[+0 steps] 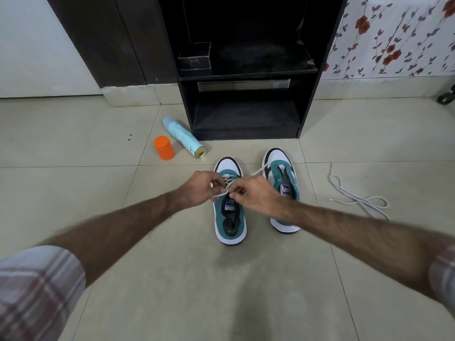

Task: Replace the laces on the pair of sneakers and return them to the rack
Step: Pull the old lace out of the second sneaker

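Two sneakers (pixel 256 193) on tiled floor (pixel 73 188), black rack (pixel 246 77)

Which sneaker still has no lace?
The right sneaker: its eyelets are bare, while both hands thread a white lace through the left sneaker.

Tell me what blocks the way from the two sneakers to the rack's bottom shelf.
Nothing visible does. The tiled floor between the left sneaker, the right sneaker and the rack lies bare. The spray can and orange cap lie off to the left, the loose lace to the right.
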